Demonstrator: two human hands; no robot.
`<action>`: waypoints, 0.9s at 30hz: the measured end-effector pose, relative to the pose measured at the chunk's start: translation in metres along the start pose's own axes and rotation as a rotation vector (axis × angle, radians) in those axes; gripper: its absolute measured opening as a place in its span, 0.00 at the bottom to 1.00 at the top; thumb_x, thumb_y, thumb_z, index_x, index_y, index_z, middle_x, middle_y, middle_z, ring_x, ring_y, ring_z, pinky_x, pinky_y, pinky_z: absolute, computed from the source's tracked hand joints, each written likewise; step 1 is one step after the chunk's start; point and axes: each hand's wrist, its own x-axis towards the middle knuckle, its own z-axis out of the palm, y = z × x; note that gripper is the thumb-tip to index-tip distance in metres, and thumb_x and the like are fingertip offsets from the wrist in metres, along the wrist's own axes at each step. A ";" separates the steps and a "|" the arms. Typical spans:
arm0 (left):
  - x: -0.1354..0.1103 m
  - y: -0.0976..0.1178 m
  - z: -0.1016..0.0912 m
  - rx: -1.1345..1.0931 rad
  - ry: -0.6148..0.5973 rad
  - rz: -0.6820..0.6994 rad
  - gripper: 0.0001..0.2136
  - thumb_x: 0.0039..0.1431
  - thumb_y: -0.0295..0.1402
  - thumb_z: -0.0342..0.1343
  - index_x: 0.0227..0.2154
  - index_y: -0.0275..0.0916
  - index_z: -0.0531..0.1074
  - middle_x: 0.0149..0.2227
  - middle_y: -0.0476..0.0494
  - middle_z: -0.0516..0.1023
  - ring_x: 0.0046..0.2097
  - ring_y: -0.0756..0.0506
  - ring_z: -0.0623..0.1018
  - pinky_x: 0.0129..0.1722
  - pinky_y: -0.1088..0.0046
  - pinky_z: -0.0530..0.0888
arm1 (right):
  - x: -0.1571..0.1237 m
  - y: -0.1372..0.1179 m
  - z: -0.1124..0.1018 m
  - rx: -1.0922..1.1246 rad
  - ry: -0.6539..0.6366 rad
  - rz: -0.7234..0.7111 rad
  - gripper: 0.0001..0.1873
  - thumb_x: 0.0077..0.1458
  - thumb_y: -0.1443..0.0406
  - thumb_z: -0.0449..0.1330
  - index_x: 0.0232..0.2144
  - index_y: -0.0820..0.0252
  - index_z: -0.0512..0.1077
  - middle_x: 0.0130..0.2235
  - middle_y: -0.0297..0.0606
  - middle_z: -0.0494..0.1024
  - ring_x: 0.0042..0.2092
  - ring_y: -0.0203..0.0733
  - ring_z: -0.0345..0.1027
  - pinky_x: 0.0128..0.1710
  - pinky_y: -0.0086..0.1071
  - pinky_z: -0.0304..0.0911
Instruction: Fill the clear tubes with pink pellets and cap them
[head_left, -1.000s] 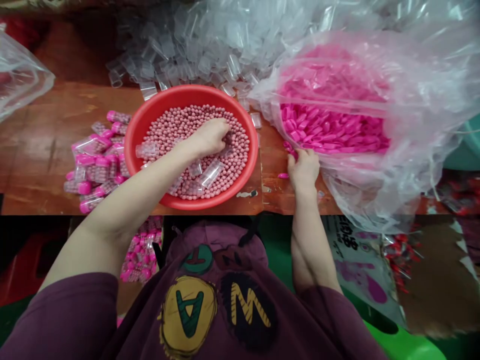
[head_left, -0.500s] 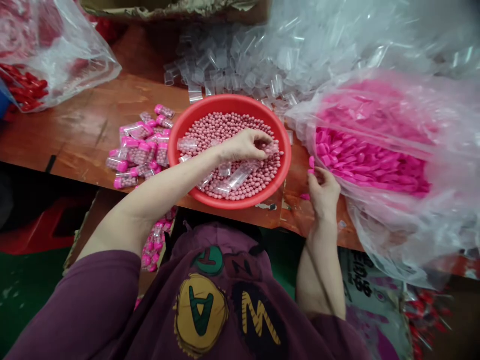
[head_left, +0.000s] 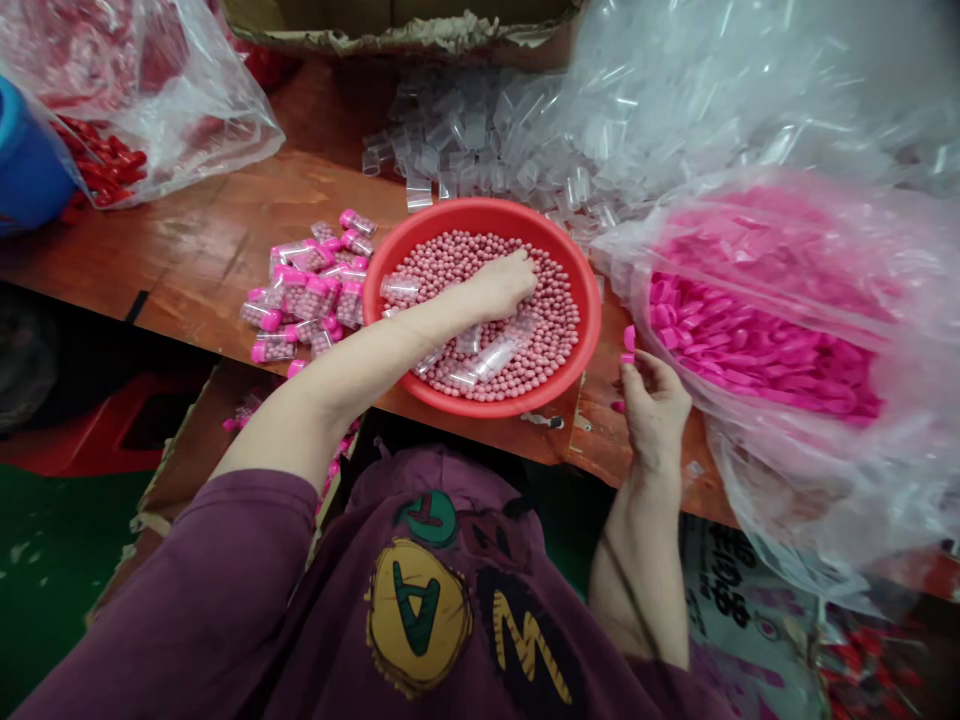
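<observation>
A red bowl (head_left: 480, 405) full of small pink beads (head_left: 559, 320) stands on the wooden table (head_left: 202, 250). My left hand (head_left: 504, 285) is pressed down into the beads with its fingers curled under; what they grip is hidden. A few clear plastic tubes (head_left: 491, 355) lie on the beads near it. My right hand (head_left: 658, 405) is at the table's edge, beside the mouth of a clear bag of pink caps (head_left: 750, 340). It pinches a pink cap (head_left: 628, 356) in its fingertips. Another loose cap (head_left: 619, 407) lies by the hand.
Filled tubes with pink caps (head_left: 307, 295) are heaped left of the bowl. Empty clear tubes (head_left: 487, 150) are piled behind it. A bag of red caps (head_left: 105, 165) and a blue container (head_left: 26, 160) sit far left. A cardboard box (head_left: 247, 410) below the table holds more filled tubes.
My left hand lifted a clear tube, then dropped back down into the beads. My right hand drew away from the bag's mouth with a pink cap. The view swung left.
</observation>
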 end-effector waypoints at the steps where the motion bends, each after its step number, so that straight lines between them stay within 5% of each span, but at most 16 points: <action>1: 0.002 0.000 0.000 -0.062 0.001 -0.025 0.15 0.53 0.17 0.60 0.41 0.32 0.86 0.48 0.27 0.86 0.57 0.31 0.80 0.60 0.57 0.75 | -0.002 -0.003 0.001 0.036 0.055 0.026 0.23 0.59 0.47 0.73 0.49 0.52 0.80 0.39 0.39 0.81 0.33 0.45 0.70 0.26 0.38 0.68; 5: -0.004 -0.002 -0.015 -0.525 0.026 -0.135 0.09 0.48 0.22 0.63 0.33 0.36 0.84 0.35 0.42 0.83 0.40 0.42 0.79 0.48 0.63 0.76 | -0.001 -0.017 0.006 0.224 0.190 0.096 0.23 0.51 0.51 0.77 0.47 0.48 0.81 0.40 0.40 0.81 0.30 0.43 0.70 0.21 0.35 0.60; 10: -0.043 0.006 -0.049 -1.194 0.081 -0.191 0.12 0.51 0.26 0.66 0.40 0.37 0.86 0.42 0.45 0.87 0.43 0.48 0.82 0.51 0.67 0.79 | 0.013 -0.040 0.015 0.459 0.199 0.109 0.26 0.37 0.53 0.79 0.40 0.47 0.80 0.38 0.35 0.79 0.31 0.40 0.69 0.29 0.39 0.69; 15: -0.083 0.030 -0.057 -1.707 0.077 -0.312 0.10 0.63 0.28 0.64 0.45 0.37 0.86 0.47 0.39 0.89 0.45 0.47 0.86 0.48 0.68 0.82 | 0.013 -0.081 0.041 0.550 0.035 0.036 0.23 0.43 0.56 0.81 0.44 0.50 0.84 0.45 0.41 0.85 0.36 0.42 0.73 0.36 0.42 0.75; 21: -0.112 0.061 -0.046 -1.965 0.110 -0.439 0.11 0.72 0.27 0.56 0.48 0.39 0.83 0.51 0.37 0.91 0.52 0.42 0.89 0.53 0.63 0.84 | 0.007 -0.122 0.080 0.500 -0.099 -0.095 0.24 0.50 0.53 0.82 0.47 0.53 0.84 0.45 0.39 0.86 0.37 0.40 0.75 0.40 0.40 0.77; 27: -0.134 0.081 -0.031 -2.077 0.177 -0.503 0.09 0.77 0.35 0.57 0.45 0.39 0.81 0.53 0.37 0.91 0.50 0.43 0.89 0.47 0.67 0.83 | -0.002 -0.127 0.100 0.227 -0.258 -0.315 0.26 0.62 0.43 0.75 0.55 0.47 0.81 0.52 0.39 0.86 0.53 0.51 0.82 0.61 0.55 0.81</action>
